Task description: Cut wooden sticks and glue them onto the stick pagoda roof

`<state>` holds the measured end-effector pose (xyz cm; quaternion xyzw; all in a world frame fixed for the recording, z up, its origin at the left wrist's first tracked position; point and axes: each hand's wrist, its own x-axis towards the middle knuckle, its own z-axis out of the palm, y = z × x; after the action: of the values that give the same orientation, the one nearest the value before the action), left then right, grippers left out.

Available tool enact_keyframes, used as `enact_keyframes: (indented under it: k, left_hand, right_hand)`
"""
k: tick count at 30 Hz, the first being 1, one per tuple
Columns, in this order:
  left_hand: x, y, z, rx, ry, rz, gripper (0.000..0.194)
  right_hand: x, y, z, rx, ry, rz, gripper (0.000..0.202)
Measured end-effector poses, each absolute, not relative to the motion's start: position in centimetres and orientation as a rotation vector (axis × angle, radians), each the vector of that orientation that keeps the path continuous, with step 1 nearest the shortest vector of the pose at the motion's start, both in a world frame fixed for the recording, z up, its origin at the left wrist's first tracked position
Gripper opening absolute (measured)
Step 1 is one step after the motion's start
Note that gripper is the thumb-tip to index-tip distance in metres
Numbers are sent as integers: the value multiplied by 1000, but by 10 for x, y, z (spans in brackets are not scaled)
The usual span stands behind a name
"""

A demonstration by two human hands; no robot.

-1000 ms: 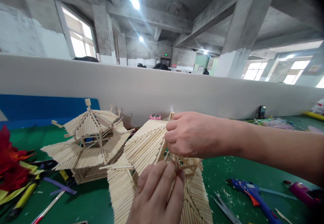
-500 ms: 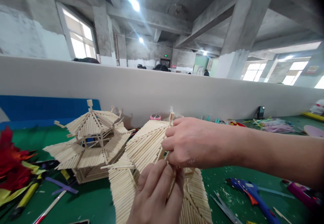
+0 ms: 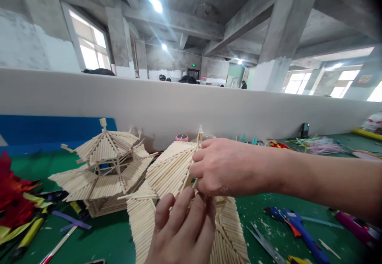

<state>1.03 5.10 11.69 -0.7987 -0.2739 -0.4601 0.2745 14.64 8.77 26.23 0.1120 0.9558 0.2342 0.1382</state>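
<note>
A model pavilion point(image 3: 171, 168) built of pale wooden sticks stands in front of me, its tiered roof partly covered by both hands. My right hand point(image 3: 219, 166) reaches in from the right, fingers curled round the upper roof's right side just below the small post on top. From below, my left hand point(image 3: 185, 226) is closed on that roof's lower edge, its fingers bent and its thumb out of sight. The fingertips meet close together, and whatever small piece may lie between them is hidden. A second stick pavilion point(image 3: 107, 146) stands to the left.
On the right lie scissors point(image 3: 265, 242), a blue glue gun point(image 3: 298, 228) and a purple tool point(image 3: 355, 224). Red artificial leaves point(image 3: 10, 192) and a yellow-black cutter point(image 3: 32, 230) are at left. Behind the models runs a white partition point(image 3: 179, 104); coloured strips point(image 3: 319, 144) lie at its foot.
My left hand's fingers have spread slightly and shifted along the roof edge. The right hand keeps its hold. The whole view has moved a little.
</note>
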Motion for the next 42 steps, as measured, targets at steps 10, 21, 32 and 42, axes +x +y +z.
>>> enact_keyframes:
  k: [10, 21, 32, 42]
  left_hand:
    - [13, 53, 121, -2142, -708, -1264, 32]
    - [16, 55, 119, -2134, -720, -1276, 29]
    - [14, 53, 116, -2136, -738, -1288, 31]
    - [14, 56, 120, -2115, -719, -1297, 33]
  right_hand:
    - [146, 88, 263, 335, 2779, 653, 21]
    - [148, 89, 262, 321, 2803, 656, 23]
    - [169, 103, 269, 507, 2918, 642, 15]
    - [159, 111, 264, 433, 2820, 808, 16]
